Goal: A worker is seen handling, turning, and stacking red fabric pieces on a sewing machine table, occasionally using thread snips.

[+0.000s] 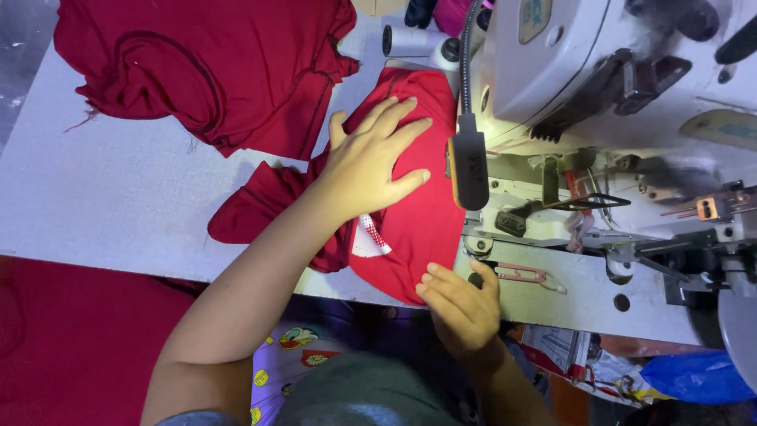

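While the left hand [371, 162] is laid flat on the red garment [418, 221], its fingers are spread open and pressed down on the cloth, gripping nothing. The garment is spread on the pale work table [118, 197], just in front of the white sewing machine [599, 95], with a small white label [369, 237] shown on it below the left hand. The right hand [465, 304] is placed at the near edge of the same garment, by the machine's bed; its fingers are curled loosely and rested on the cloth's hem and the bed, and whether the edge is pinched cannot be told. A black lamp head [469, 170] on a flexible neck is hung between the left hand and the machine. A second heap of red fabric [213, 71] is piled at the far left of the table, well apart from both hands. A white thread cone [410, 39] is seen lying behind the garment
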